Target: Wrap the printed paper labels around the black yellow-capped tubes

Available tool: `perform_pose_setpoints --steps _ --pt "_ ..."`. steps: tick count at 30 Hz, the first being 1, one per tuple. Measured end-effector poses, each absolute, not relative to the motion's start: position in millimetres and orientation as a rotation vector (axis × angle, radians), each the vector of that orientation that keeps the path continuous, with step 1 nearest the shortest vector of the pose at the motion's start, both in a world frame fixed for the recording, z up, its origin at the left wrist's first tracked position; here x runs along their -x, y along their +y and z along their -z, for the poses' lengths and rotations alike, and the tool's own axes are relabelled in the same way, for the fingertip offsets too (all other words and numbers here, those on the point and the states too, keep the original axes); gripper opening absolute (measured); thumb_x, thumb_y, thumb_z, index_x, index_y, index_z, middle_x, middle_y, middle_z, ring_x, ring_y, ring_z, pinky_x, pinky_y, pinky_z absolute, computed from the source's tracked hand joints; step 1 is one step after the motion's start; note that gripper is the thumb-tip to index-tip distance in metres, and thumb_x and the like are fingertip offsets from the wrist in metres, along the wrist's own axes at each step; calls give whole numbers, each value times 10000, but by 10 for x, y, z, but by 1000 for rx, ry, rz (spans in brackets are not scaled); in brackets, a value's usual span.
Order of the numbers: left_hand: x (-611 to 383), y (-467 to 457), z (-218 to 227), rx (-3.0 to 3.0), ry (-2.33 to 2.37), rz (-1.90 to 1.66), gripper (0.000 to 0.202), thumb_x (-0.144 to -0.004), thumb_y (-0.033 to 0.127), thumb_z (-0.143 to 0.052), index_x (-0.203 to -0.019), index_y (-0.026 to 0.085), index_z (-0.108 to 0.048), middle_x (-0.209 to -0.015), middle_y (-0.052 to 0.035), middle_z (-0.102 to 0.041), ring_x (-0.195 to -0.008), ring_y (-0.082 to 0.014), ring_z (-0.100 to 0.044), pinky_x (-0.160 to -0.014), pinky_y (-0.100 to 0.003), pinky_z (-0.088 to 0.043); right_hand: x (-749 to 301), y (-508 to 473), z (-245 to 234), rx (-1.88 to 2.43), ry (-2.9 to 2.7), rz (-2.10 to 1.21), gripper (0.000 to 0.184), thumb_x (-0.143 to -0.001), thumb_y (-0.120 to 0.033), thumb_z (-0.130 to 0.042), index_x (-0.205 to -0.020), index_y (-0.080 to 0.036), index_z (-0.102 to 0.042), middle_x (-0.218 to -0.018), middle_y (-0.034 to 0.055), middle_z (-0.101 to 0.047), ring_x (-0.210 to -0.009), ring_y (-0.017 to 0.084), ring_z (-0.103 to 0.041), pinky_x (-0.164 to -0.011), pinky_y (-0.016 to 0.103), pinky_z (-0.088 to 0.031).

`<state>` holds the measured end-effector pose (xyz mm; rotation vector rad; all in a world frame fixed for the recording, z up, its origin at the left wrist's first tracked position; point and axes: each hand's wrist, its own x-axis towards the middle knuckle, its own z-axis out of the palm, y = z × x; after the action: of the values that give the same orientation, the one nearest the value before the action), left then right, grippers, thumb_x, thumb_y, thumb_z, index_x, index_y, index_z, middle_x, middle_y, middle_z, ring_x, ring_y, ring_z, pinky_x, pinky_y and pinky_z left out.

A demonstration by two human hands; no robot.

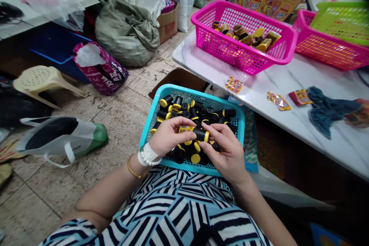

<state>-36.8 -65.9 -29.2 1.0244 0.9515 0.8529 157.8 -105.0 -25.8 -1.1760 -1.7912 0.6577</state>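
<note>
A small black cylinder with a yellow cap (201,134) is held level over the turquoise basket (148,123). My right hand (227,150) pinches it near the capped end between thumb and fingers. At the other end, my left hand (171,132) has thumb and forefinger closed around a small yellow printed label (186,128), their tips touching the cylinder. Whether the label is stuck to the cylinder I cannot tell. Under both hands, the basket holds many similar black cylinders (177,102) with yellow caps, lying jumbled.
On the marble-patterned table (213,69) stands a pink basket (245,52) of yellow-wrapped cylinders. Printed label stacks (278,100) and a blue cloth (325,109) lie nearby. A plastic stool (40,77), a purple bag (100,69) and a white-and-green bag (63,138) occupy the floor at left.
</note>
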Motion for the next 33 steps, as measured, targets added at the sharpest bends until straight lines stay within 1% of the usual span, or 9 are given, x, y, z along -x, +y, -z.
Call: perform_pose_setpoints --steps 5,8,10,14,18,22,25,29,33 --pt "223 -638 246 -1308 1019 -835 372 -704 259 -822 -1046 157 -715 -994 -62 -726 -898 -185 -666 -853 -316 -519 -1616 -1045 292 1146 -1788 -654 485 -861 -139 -682 -1309 -315 -627 -1070 50 -633 -937 178 -618 -816 342 -535" --pt "149 -608 212 -1194 928 -887 535 -722 288 -815 -1209 165 -629 -1062 -87 -718 -939 -195 -678 -859 -317 -530 -1621 -1039 365 1185 -1572 -725 458 -829 -167 -732 -1252 -324 -656 -1065 39 -664 -918 189 -643 -828 368 -548" --pt "149 -588 196 -1101 904 -936 577 -737 338 -807 -1242 164 -590 -1091 -107 -705 -937 -193 -684 -825 -303 -539 -1620 -1040 408 1194 -1443 -744 438 -805 -193 -763 -1212 -323 -670 -1082 40 -671 -933 202 -655 -832 383 -558" --pt "173 -583 194 -1123 953 -835 363 -780 396 -763 -1021 134 -692 -905 -86 -719 -761 -158 -667 -694 -259 -527 -1584 -1027 479 1153 -1482 -717 368 -790 -203 -774 -1139 -303 -709 -1110 58 -670 -985 217 -656 -796 370 -580" --pt "107 -625 221 -1273 1009 -791 279 -812 374 -736 -963 139 -733 -954 -79 -728 -854 -164 -661 -785 -252 -520 -1564 -991 532 1140 -1532 -690 311 -772 -205 -789 -1065 -294 -736 -1023 38 -658 -866 175 -648 -705 321 -574" --pt "86 -635 253 -1054 972 -750 527 -798 491 -724 -1194 160 -618 -881 -57 -698 -675 -142 -649 -607 -247 -519 -1642 -967 536 1198 -1493 -619 345 -771 -224 -797 -1101 -297 -730 -1024 38 -648 -831 164 -637 -670 304 -558" --pt "133 -610 265 -898 947 -709 494 -811 509 -705 -1119 136 -606 -773 -37 -664 -587 -121 -620 -529 -216 -467 -1689 -963 531 1167 -1508 -586 365 -771 -246 -802 -1123 -296 -723 -1022 44 -660 -831 167 -649 -658 300 -569" --pt "155 -607 255 -1074 926 -710 321 -807 365 -750 -1010 125 -686 -849 -55 -696 -687 -114 -618 -650 -221 -490 -1643 -992 553 1112 -1528 -628 361 -752 -260 -816 -1103 -283 -735 -989 49 -697 -865 185 -678 -695 315 -604" --pt "128 -636 234 -1341 934 -793 258 -832 314 -721 -1044 167 -719 -1047 -88 -725 -941 -194 -664 -865 -289 -504 -1571 -1044 563 1140 -1294 -800 301 -728 -261 -835 -1019 -271 -758 -943 39 -703 -783 169 -688 -665 313 -621"
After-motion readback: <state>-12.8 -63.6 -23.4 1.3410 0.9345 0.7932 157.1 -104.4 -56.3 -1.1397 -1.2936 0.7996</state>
